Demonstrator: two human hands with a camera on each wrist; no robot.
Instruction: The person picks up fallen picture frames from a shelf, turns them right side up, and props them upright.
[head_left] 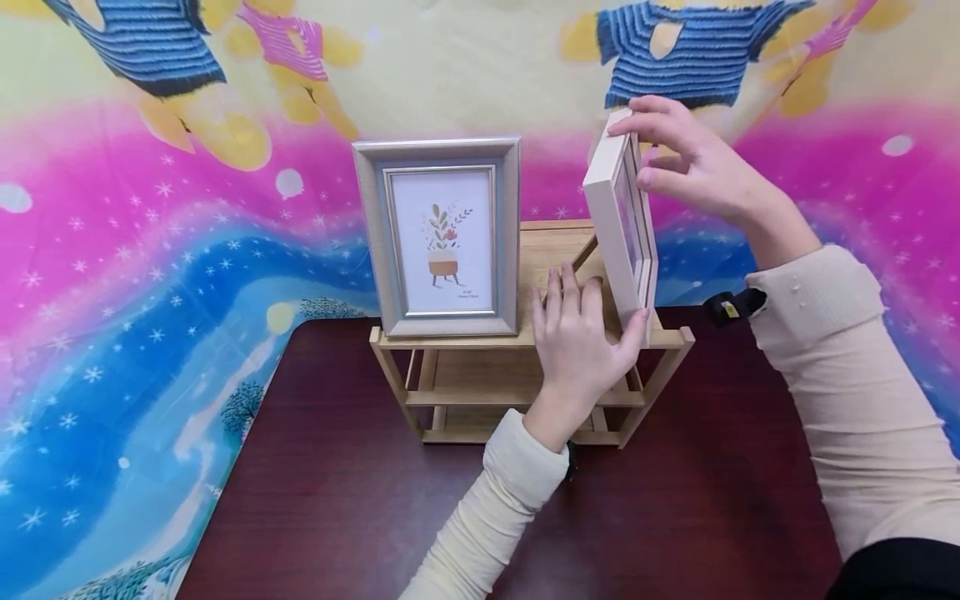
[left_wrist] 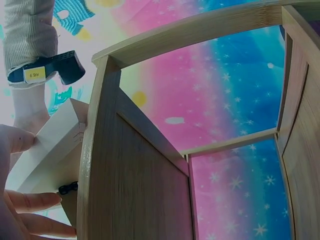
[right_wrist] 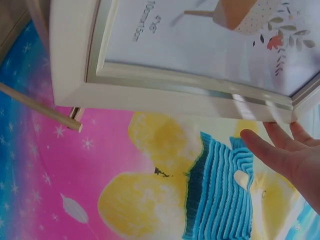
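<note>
A cream picture frame (head_left: 615, 225) stands nearly edge-on at the right end of a wooden shelf unit (head_left: 525, 396). At its upper corner my right hand (head_left: 693, 158) holds it, fingers over the top. The right wrist view shows the picture frame's front (right_wrist: 175, 97) with a plant print, fingertips at its edge. My left hand (head_left: 577, 342) has its fingers extended behind the frame, by a slanted support leg (head_left: 585, 252). Its thumb lies against the frame's lower side edge. In the left wrist view, left fingers (left_wrist: 35, 201) reach toward the frame's back.
To the left on the shelf top, a second, silver-grey picture frame (head_left: 362, 242) faces forward with a potted-plant print. The shelf unit stands on a dark red table (head_left: 315, 500). A colourful patterned cloth (head_left: 187, 275) hangs behind and along the left.
</note>
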